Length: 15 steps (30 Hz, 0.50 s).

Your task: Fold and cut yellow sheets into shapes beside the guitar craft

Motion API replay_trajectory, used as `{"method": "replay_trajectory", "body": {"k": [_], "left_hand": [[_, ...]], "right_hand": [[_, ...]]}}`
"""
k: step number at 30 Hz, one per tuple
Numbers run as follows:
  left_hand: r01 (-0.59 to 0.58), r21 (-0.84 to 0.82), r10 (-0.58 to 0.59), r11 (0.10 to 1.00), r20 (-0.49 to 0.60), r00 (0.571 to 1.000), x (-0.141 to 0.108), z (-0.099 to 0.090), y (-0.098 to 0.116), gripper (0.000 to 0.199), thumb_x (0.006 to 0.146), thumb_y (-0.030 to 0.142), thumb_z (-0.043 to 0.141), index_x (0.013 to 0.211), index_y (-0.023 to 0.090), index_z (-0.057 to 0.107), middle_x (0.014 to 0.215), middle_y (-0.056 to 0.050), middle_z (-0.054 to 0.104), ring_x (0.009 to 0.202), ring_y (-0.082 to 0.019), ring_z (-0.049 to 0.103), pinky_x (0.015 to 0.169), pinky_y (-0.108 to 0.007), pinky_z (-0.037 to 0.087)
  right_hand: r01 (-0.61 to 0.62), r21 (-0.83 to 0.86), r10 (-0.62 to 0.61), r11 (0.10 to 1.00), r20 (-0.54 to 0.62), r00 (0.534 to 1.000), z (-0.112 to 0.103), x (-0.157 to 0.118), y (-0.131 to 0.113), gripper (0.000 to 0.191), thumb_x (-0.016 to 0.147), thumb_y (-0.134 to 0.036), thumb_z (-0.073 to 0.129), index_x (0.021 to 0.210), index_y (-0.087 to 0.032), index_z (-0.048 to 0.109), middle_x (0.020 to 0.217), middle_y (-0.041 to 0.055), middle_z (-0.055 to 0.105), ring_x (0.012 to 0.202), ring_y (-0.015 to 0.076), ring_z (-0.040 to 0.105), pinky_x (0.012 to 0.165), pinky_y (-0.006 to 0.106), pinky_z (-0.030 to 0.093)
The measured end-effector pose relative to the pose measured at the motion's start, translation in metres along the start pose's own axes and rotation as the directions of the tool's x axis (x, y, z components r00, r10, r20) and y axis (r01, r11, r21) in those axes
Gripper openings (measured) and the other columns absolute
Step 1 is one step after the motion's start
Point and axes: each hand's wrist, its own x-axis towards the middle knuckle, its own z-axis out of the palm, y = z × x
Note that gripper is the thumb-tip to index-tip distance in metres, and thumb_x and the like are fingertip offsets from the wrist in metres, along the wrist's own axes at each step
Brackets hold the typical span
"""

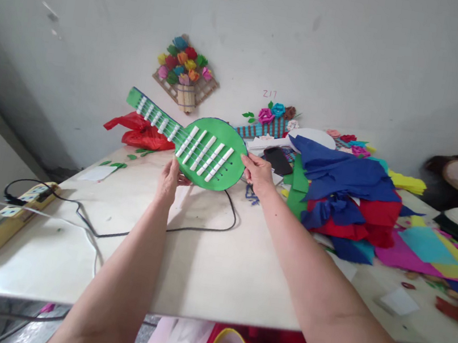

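Observation:
Above the table I hold up a green toy lute (234, 163) with a round body and a neck pointing to the upper left. White bars and thin strings run across its face, and small dark holes show near the lower right of the body. My left hand (170, 180) grips it from below, where neck and body meet, with some fingers hidden behind it. My right hand (258, 173) pinches the right edge of the body, thumb on the front.
A yellow power strip (1, 223) with cords lies at the left. A red plastic bag (142, 133) sits behind the lute. Blue cloth pieces (341, 168), a black phone (277, 160) and colored scraps heap up at the right. A paper-flower decoration (183, 73) hangs on the wall.

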Motion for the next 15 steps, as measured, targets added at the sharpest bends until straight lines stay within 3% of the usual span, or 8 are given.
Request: {"method": "replay_trajectory", "body": {"k": [4, 8, 13, 15], "left_hand": [[0.021, -0.075, -0.02, 0.997, 0.011, 1.0, 0.004, -0.005, -0.002, 0.071, 0.071, 0.072, 0.037, 0.119, 0.021, 0.049, 0.082, -0.007, 0.064, 0.055, -0.014, 0.061, 0.057, -0.029, 0.052], [-0.012, -0.228, 0.021, 0.974, 0.036, 0.999, 0.005, -0.01, -0.006, 0.077, 0.064, 0.078, 0.038, 0.118, 0.024, 0.05, 0.107, -0.011, 0.059, 0.082, -0.021, 0.063, 0.07, -0.033, 0.051], [-0.162, -0.269, 0.187, 0.949, 0.069, 0.98, 0.005, -0.008, -0.005, 0.077, 0.054, 0.078, 0.049, 0.113, 0.028, 0.054, 0.107, -0.008, 0.059, 0.105, -0.021, 0.054, 0.075, -0.029, 0.049], [-0.113, -0.209, 0.136, 0.971, 0.101, 0.986, 0.004, -0.006, -0.003, 0.074, 0.057, 0.075, 0.05, 0.116, 0.03, 0.051, 0.103, -0.006, 0.061, 0.104, -0.019, 0.054, 0.073, -0.026, 0.049]], "right_hand": [[0.036, -0.083, -0.028, 0.996, 0.098, 0.995, 0.005, -0.005, -0.004, 0.038, 0.066, -0.043, 0.064, 0.091, -0.015, 0.069, 0.038, -0.0072, 0.048, 0.031, 0.0043, 0.037, 0.03, 0.016, 0.03], [0.042, -0.127, -0.022, 0.991, 0.156, 0.988, 0.009, -0.007, -0.001, 0.029, 0.063, -0.034, 0.067, 0.084, -0.015, 0.071, 0.048, -0.0029, 0.059, 0.036, 0.0048, 0.045, 0.035, 0.016, 0.037], [0.063, -0.149, -0.04, 0.987, 0.152, 0.988, 0.01, -0.007, 0.006, 0.027, 0.057, -0.022, 0.068, 0.083, -0.019, 0.072, 0.064, -0.0017, 0.066, 0.045, 0.0066, 0.053, 0.039, 0.017, 0.041], [0.072, -0.169, -0.047, 0.983, 0.146, 0.988, 0.008, -0.006, 0.01, 0.028, 0.058, -0.02, 0.066, 0.085, -0.02, 0.072, 0.064, -0.0018, 0.067, 0.048, 0.0075, 0.055, 0.041, 0.018, 0.043]]}}
